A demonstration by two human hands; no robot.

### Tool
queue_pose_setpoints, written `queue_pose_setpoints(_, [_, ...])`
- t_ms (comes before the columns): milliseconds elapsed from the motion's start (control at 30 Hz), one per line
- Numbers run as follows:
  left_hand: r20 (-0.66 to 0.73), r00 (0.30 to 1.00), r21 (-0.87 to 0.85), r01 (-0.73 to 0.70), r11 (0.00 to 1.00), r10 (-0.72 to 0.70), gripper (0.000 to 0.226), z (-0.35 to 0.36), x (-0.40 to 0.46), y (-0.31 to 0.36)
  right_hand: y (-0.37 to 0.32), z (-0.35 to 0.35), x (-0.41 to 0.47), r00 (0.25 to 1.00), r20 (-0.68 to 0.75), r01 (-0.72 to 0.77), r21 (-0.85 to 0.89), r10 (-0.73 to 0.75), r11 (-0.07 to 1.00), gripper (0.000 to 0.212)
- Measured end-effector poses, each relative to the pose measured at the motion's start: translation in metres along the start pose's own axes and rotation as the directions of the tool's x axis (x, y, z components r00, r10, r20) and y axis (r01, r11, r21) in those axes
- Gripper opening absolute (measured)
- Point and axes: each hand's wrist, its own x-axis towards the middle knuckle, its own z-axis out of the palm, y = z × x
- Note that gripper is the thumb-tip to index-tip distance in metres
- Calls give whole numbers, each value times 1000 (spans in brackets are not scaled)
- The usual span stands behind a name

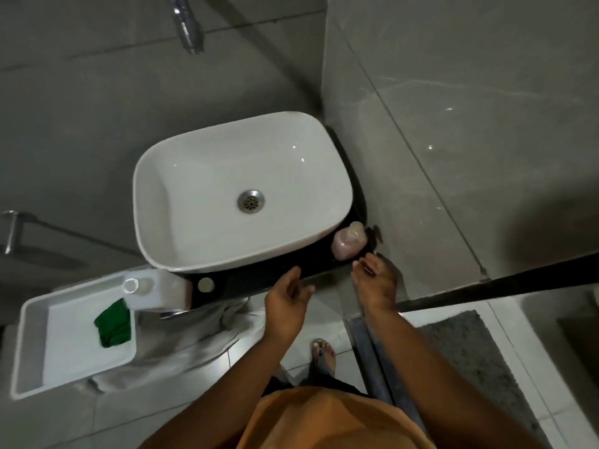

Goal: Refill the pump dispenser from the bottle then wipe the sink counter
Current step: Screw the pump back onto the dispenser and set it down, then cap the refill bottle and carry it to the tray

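A small dispenser bottle (348, 241) with pinkish liquid stands at the right corner of the black counter (259, 277), beside the white basin (194, 241). A large white refill jug (158, 291) lies at the counter's left end with its neck uncapped, and a round cap (205, 284) rests on the counter next to it. A green cloth (113, 324) lies in a white tray (39, 345) at lower left. My right hand (376, 281) hovers just below the dispenser, fingers apart and empty. My left hand (287, 303) is at the counter's front edge, also empty.
A chrome faucet (186, 24) juts from the wall above the basin. A grey towel (201, 335) hangs under the counter. A black rail (486, 283) and tiled wall close off the right side. A grey mat (470, 367) and my foot (322, 351) are on the floor.
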Motion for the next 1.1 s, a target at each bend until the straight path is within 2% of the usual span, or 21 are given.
queue_pose_setpoints(100, [-107, 988, -39, 107, 994, -110, 44, -59, -34, -24, 3, 10, -12, 994, 46, -99, 73, 95, 992, 37])
queue_pose_setpoints(167, [-214, 968, 13, 135, 991, -129, 37, -106, -52, -39, 7, 26, -27, 984, 138, -122, 35, 116, 992, 32])
queue_pose_setpoints(300, [-443, 876, 6, 216, 976, -191, 43, -203, -55, -56, 9, 85, -73, 932, 359, 134, -218, -48, 967, 21])
queue_pose_setpoints(367, [-465, 866, 68, 241, 968, -183, 52, -243, -42, -55, 8, 123, -98, 872, 478, 250, -258, -102, 933, 20])
queue_pose_setpoints(433, [-408, 904, 191, 218, 957, -124, 72, -273, -24, -50, 8, 158, -117, 829, 536, 354, -287, -157, 890, 23])
queue_pose_setpoints(500, [-286, 958, 308, 104, 946, -12, 90, -295, -6, -42, 12, 186, -129, 814, 546, 434, -342, -200, 833, 28])
queue_pose_setpoints(600, [-108, 988, 362, -63, 930, 109, 98, -309, 18, -25, 17, 218, -138, 848, 487, 438, -423, -208, 793, 36])
queue_pose_setpoints(667, [-43, 989, 371, -118, 921, 144, 102, -315, 31, -20, 20, 232, -141, 875, 439, 427, -502, -204, 752, 42])
queue_pose_setpoints(767, [1, 989, 363, -137, 922, 146, 100, -319, 40, -20, 21, 244, -144, 897, 391, 415, -579, -207, 702, 42])
queue_pose_setpoints(933, [-16, 993, 331, -108, 938, 120, 85, -318, 44, -24, 21, 256, -147, 899, 369, 431, -652, -236, 624, 34])
queue_pose_setpoints(1100, [-7, 994, 254, -105, 961, 110, 77, -315, 37, -22, 13, 245, -156, 864, 461, 454, -541, -201, 708, 28])
